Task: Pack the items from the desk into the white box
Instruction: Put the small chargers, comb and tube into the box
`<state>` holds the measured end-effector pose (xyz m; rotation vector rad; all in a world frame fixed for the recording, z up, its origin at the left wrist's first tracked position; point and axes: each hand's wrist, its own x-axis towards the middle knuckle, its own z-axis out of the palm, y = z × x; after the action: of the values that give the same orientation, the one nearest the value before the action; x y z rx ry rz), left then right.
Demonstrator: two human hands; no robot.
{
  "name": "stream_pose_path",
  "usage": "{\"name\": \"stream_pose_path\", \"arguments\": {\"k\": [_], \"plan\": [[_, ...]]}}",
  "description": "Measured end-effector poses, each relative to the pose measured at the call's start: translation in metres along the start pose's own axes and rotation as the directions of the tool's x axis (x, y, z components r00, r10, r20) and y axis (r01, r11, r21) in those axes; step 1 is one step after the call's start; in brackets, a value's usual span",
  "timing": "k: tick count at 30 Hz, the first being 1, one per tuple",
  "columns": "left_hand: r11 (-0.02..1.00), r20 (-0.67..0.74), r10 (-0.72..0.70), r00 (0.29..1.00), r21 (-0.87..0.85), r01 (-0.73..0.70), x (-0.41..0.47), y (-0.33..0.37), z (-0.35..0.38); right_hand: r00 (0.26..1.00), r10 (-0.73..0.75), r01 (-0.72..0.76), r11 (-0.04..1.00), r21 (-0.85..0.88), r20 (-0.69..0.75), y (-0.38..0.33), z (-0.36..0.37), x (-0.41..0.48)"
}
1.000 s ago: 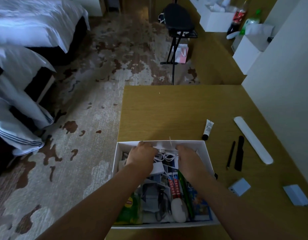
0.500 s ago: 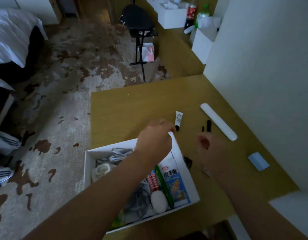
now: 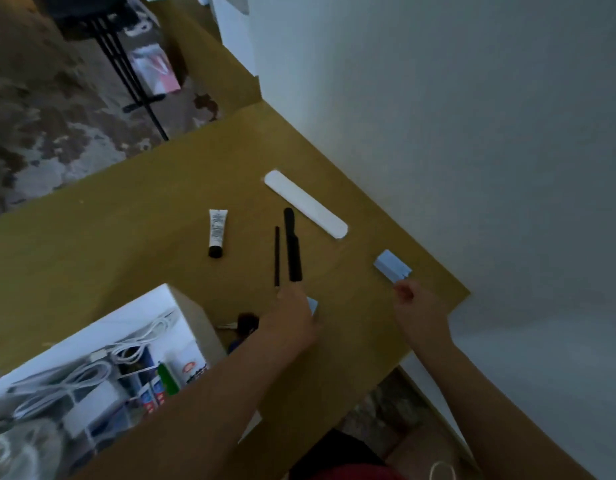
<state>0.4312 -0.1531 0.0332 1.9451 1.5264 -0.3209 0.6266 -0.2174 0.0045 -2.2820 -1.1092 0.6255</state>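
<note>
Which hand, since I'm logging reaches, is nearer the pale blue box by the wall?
Right. The right hand is at the near side of the pale blue box; the left hand is farther left, by the black comb.

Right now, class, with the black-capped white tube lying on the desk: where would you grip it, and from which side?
Pinch the white tube across its body, mid-length, from above. It lies flat on the desk with bare wood along both long sides, so fingers should fit; the black cap offers less surface.

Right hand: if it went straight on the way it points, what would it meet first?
Probably the light-blue box, lying just ahead of the right hand on the desk; the gap is hard to judge.
</note>
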Motion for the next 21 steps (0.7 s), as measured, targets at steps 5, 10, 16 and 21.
{"name": "stream_pose_path", "arguments": {"k": [5, 10, 16, 21], "plan": [[0.985, -0.002, -0.171, 0.985, -0.002, 0.171, 0.027, 0.003, 0.020, 0.999, 0.004, -0.005, 1.000, -0.024, -0.047, 0.015, 0.011, 0.041], [0.976, -0.007, -0.210, 0.978, 0.048, 0.210, 0.040, 0.006, 0.020, 0.997, 0.005, -0.008, 0.999, -0.044, -0.075, 0.016, 0.019, 0.062], [0.987, -0.037, -0.144, 0.989, -0.073, 0.141, 0.040, 0.009, 0.009, 0.994, 0.034, -0.036, 0.999, 0.025, 0.103, 0.014, 0.026, 0.066], [0.980, -0.110, -0.048, 0.993, -0.198, 0.026, 0.016, 0.012, -0.019, 0.976, 0.120, -0.135, 0.988, 0.077, 0.182, 0.000, 0.020, 0.064]]}}
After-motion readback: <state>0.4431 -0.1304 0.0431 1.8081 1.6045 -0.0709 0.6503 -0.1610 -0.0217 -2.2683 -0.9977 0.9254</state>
